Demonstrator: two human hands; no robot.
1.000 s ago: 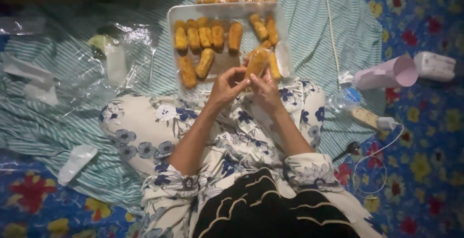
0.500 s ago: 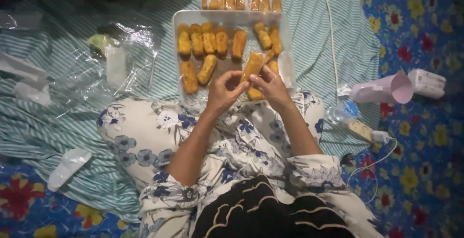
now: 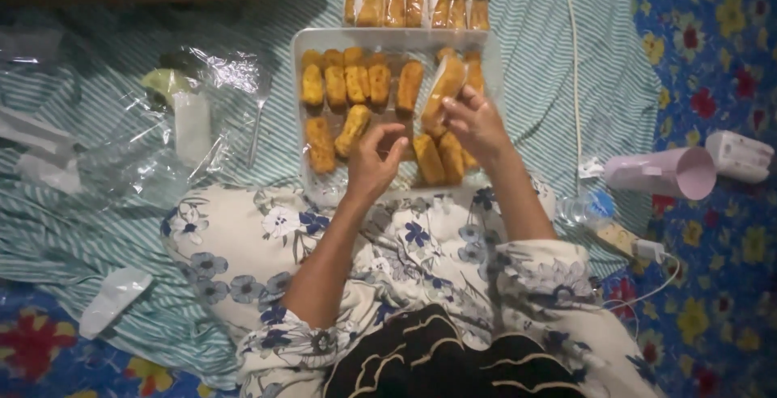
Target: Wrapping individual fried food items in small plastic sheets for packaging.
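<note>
Wrapping fried rolls over a white tray (image 3: 301,123).
Left to right: clear plastic bags (image 3: 194,115) on striped cloth (image 3: 105,228); left hand (image 3: 372,163), fingers loosely curled, holding nothing, above tray's near edge; right hand (image 3: 477,123) pinching a plastic-sleeved roll (image 3: 445,84) over tray's right side; pink cup (image 3: 664,173) lying on floral mat (image 3: 720,285).

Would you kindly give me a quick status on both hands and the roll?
Right hand holds wrapped roll above tray. Left hand open, empty, beside it. Nothing in the way.
</note>
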